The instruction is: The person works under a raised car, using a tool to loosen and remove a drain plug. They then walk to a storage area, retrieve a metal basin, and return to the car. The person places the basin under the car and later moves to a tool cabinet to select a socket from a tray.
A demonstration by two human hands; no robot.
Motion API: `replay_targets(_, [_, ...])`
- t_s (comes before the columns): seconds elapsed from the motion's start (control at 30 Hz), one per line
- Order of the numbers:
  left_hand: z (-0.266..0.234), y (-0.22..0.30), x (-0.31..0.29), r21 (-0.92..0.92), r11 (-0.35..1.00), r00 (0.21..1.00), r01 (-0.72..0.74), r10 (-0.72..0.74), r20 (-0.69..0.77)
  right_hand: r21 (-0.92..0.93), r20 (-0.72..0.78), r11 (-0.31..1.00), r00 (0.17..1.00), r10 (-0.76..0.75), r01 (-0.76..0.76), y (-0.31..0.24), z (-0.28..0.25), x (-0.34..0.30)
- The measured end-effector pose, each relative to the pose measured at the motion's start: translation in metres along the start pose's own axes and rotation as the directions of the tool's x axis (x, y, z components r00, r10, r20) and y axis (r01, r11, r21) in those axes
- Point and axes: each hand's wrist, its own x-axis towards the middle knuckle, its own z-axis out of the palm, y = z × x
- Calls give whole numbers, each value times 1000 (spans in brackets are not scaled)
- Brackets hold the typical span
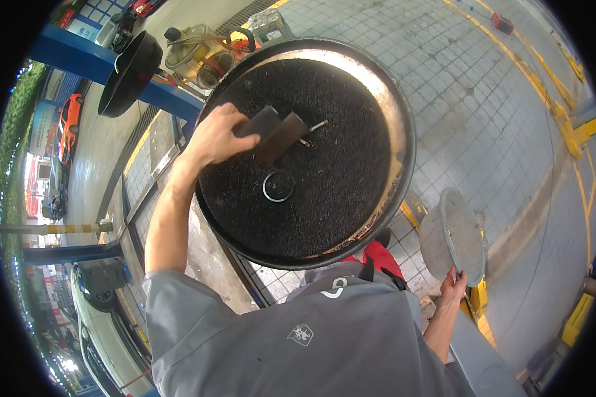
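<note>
My left hand reaches over a big round drum, fingers and thumb closed on a black block-like piece. A dark brown slab lies right against that piece; whether the two are joined I cannot tell. Beneath them spreads the drum's rough black surface. A thin metal ring rests there, and a short pale stick pokes out beside the brown slab. Off to the right, my right hand grips the lower rim of a tilted grey basin, held apart from the drum.
Behind the drum stand a clear container and a metal can. A black round pan sits by a blue lift arm at the left. Yellow lift parts stand at the right on the tiled floor. Several cars are parked far left.
</note>
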Motion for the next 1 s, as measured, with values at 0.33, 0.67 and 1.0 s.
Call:
replay_targets(0.33, [1,33,-38,-155,956,939,-249,278,201,-15,-8,1000,1000,-27,27,-1,-7,2])
replay_targets(0.67, [3,14,-13,-241,937,929,-252,304,212,-33,-6,999,1000,-30,30,-3,-2,-4])
replay_targets(1.0, [32,21,36,231,919,944,-321,331,-7,-2,20,1000,1000,-20,20,1,-16,10])
